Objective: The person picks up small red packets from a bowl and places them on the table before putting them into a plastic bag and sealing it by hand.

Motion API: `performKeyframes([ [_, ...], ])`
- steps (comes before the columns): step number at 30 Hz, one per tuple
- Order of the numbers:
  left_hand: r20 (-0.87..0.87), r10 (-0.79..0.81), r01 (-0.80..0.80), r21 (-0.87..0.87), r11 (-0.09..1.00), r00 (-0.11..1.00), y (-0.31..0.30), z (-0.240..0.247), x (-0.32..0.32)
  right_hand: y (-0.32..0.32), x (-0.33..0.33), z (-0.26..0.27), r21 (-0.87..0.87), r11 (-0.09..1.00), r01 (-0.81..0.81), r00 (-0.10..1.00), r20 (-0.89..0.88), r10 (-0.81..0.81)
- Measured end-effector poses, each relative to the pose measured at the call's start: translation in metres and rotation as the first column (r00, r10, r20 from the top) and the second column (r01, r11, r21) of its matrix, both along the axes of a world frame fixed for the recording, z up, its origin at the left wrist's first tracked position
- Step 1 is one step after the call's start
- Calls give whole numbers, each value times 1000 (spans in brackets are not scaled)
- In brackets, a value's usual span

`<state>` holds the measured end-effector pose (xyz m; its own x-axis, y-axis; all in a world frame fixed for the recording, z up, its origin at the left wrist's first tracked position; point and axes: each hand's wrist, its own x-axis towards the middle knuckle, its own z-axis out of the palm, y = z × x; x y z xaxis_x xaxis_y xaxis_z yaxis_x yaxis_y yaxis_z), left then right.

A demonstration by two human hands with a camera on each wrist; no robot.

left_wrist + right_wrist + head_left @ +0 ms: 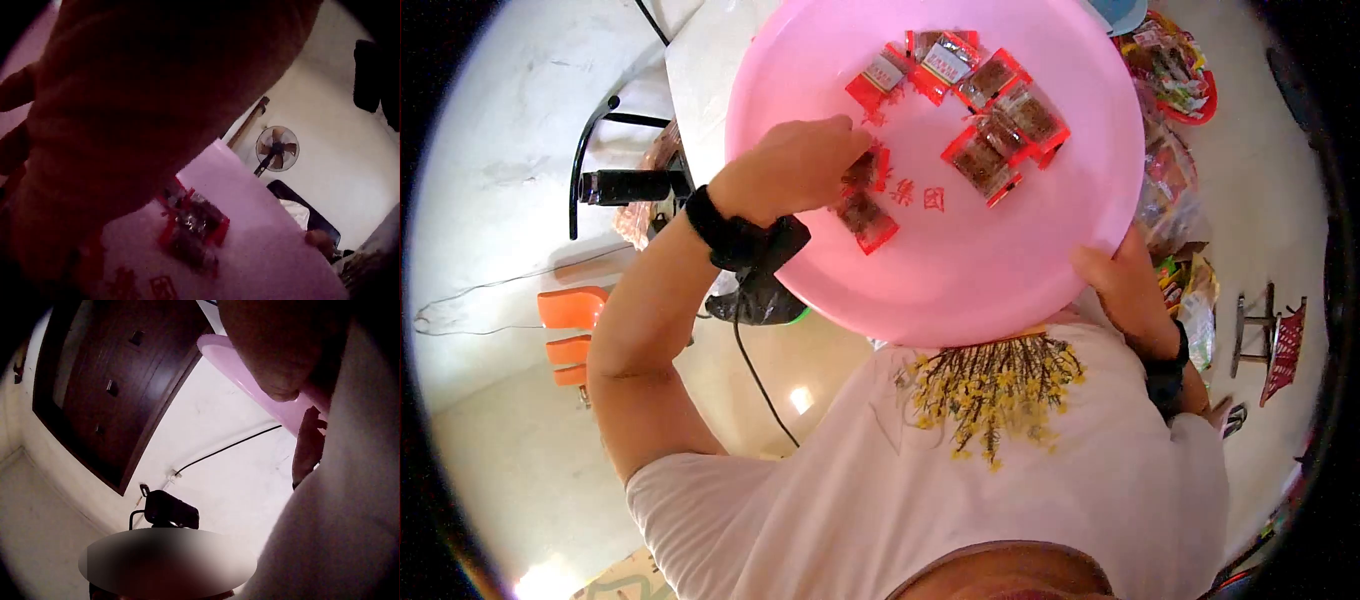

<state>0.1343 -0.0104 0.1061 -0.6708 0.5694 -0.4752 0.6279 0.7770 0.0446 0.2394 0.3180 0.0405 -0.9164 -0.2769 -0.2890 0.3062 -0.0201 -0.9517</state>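
Observation:
A large round pink basin (960,270) is held up in front of my chest. Several red snack packets (990,130) lie scattered across its upper part. My left hand (795,165) reaches in from the left, its fingers curled onto a red packet (867,168), and another packet (865,215) lies just below it. In the left wrist view the left hand (137,112) fills the frame above a pile of packets (194,225). My right hand (1120,285) grips the basin's lower right rim. In the right wrist view its thumb (281,344) lies over the pink rim (244,362).
A white table (700,70) stands behind the basin. A red basket of snacks (1175,70) and bags of packets (1165,190) sit at the right. Orange chairs (570,310) stand at the left and a small stool (1265,340) at the right. A standing fan (277,149) is far off.

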Motion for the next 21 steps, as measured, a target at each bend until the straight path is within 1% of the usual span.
performKeyframes([
  [1, -55, -37, 37, 1, 999, 998, -3, -8, 0, -1, 0, 0, -20, 1000, 11, 1000, 0, -11],
  [3, -63, -38, 38, -2, 999, 997, -1, -13, -5, -3, 2, -2, -64, 997, 31, 1000, 3, -31],
  [4, -66, -39, 39, -5, 999, 997, 0, -15, -9, -3, 2, -4, -57, 998, 29, 1000, 1, -29],
  [7, -97, -110, 96, -136, 986, 989, 6, -21, -22, -1, 2, -7, -63, 998, 27, 1000, 7, -27],
  [9, -208, -43, 13, -141, 990, 977, 19, -22, -24, -2, 2, -6, -101, 995, 26, 999, 38, -23],
  [10, -259, -6, -32, -140, 990, 966, 23, -21, -24, -1, 1, -5, -69, 997, 23, 1000, 5, -23],
  [12, -429, 6, 54, 128, 990, 903, 24, -3, -27, -1, 1, -5, -7, 1000, 9, 999, -51, -9],
  [13, -510, 30, 114, 249, 962, 859, 21, 3, -28, -2, 2, -4, -32, 999, 16, 1000, -13, -16],
  [15, -382, -114, 257, 347, 902, 917, -11, -20, -20, -5, 0, 1, -77, 997, 23, 999, 42, -19],
  [16, -338, -189, 322, 399, 859, 922, -17, -21, -16, -4, 0, -1, -1, 1000, 12, 1000, 24, -12],
  [17, -102, -189, 210, 272, 939, 977, -18, -22, -7, 0, 2, -8, 78, 997, 5, 1000, -4, -4],
  [18, 133, -135, 119, 117, 986, 982, -10, -18, 8, 3, 1, -9, 158, 987, 4, 999, -37, 2],
  [20, 177, -85, 50, 198, 979, 980, -2, -17, 19, -3, 0, 7, 51, 999, 14, 999, 37, -16],
  [21, 184, -77, 47, 161, 986, 980, -2, -14, 21, -5, 3, 13, -1, 1000, 23, 996, 89, -22],
])
